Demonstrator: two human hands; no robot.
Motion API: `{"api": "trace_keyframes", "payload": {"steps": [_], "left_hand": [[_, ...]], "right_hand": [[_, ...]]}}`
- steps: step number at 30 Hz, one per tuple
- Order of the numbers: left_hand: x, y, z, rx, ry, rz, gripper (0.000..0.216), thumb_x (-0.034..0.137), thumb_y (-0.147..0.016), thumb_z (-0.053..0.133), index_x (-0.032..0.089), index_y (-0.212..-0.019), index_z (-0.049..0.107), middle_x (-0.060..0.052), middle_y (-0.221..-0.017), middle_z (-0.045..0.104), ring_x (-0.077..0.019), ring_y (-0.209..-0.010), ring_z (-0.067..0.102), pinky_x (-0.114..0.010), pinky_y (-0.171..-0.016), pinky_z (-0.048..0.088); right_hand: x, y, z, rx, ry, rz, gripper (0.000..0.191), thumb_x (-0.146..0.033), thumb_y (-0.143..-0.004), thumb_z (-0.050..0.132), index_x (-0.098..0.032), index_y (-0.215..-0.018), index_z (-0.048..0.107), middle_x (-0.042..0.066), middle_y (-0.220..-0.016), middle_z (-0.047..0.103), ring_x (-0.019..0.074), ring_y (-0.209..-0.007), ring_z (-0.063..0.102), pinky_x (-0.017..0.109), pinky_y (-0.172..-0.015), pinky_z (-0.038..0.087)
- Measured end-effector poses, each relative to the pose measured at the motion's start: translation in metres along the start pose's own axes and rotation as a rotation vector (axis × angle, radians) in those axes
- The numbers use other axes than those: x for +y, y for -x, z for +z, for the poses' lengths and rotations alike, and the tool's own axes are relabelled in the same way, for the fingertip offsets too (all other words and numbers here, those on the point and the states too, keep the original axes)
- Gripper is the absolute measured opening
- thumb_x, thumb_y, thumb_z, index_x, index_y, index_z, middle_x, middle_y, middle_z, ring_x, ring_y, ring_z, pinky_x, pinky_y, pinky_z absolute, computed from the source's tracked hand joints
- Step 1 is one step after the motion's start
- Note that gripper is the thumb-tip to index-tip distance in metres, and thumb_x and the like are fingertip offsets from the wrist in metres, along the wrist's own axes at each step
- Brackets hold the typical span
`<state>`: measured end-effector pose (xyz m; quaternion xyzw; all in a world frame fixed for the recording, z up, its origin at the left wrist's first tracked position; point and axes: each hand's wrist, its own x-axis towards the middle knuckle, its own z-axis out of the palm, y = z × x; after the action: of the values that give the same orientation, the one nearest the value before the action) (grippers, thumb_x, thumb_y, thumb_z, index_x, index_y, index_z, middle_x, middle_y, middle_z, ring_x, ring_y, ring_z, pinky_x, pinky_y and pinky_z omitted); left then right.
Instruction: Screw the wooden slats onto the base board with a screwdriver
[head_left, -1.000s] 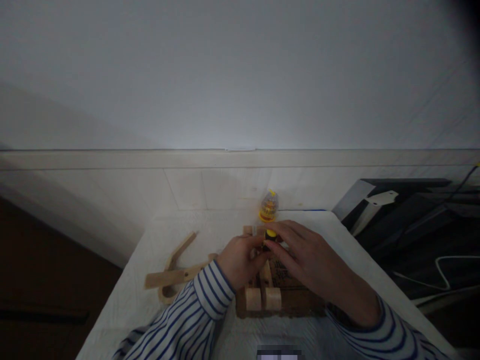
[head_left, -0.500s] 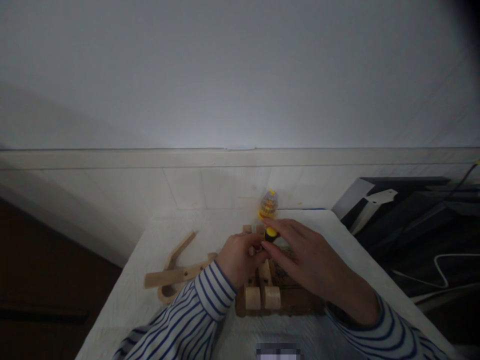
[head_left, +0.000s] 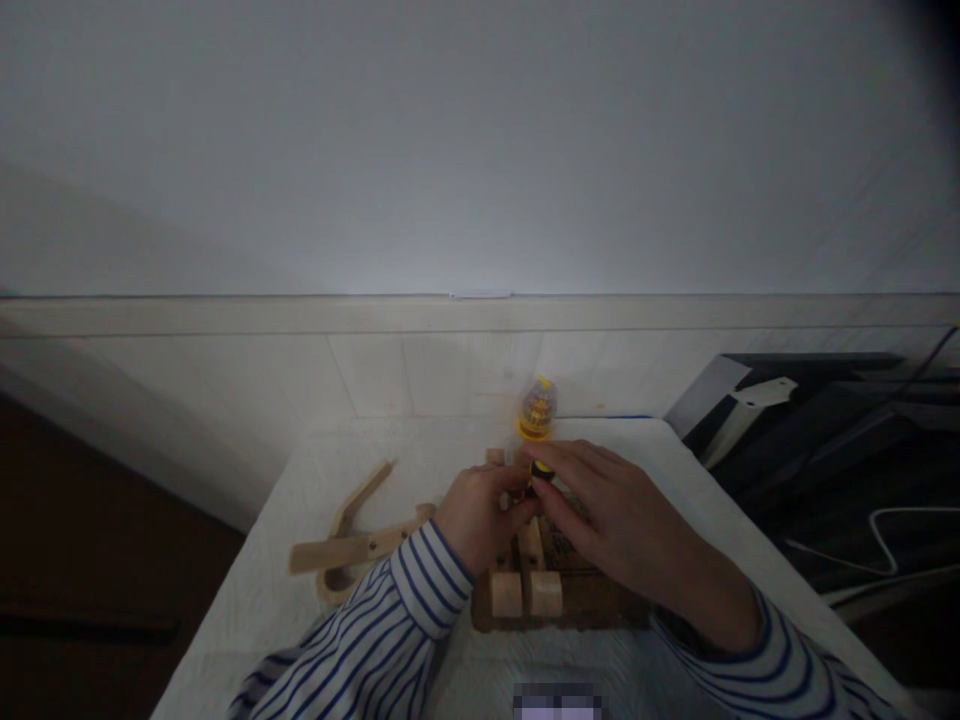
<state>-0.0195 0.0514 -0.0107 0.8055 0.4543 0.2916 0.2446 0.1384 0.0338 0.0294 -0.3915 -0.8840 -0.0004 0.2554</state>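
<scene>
My right hand pinches the short yellow and black handle of a screwdriver between thumb and fingers. Close against its lower end, my left hand has thumb and fingers pressed together; what they hold is hidden. Beneath both hands stand pale wooden pieces with rounded ends and drilled holes, partly covered by the fingers. These rest over a brown board with dark markings. A small clear container with a yellow base and yellow top stands just beyond my right fingertips.
Loose wooden parts lie left of my left forearm: a drilled bar, an angled piece and a curved piece. The white-covered table meets a pale wall. Dark panels and a white cable are beyond its right edge.
The screwdriver handle has turned a little, its yellow and black parts facing differently. My right fingers have shifted slightly with it. My left hand stays nearly still.
</scene>
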Motion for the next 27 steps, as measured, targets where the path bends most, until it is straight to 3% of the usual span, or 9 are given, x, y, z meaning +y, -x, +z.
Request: {"api": "trace_keyframes", "payload": {"steps": [27], "left_hand": [[-0.0022,-0.0004,-0.0019,-0.072,0.074,0.074,0.011,0.017,-0.079,0.052,0.015,-0.084,0.062,-0.005,-0.083,0.065,-0.0174,-0.079,0.059,-0.026,-0.073,0.044]], "right_hand": [[0.0018,0.0004,0.0063,0.018,0.072,0.002,0.025,-0.025,-0.087,0.041,-0.016,-0.109,0.047,0.008,-0.105,0.059,0.0190,-0.096,0.052,0.038,-0.081,0.045]]}}
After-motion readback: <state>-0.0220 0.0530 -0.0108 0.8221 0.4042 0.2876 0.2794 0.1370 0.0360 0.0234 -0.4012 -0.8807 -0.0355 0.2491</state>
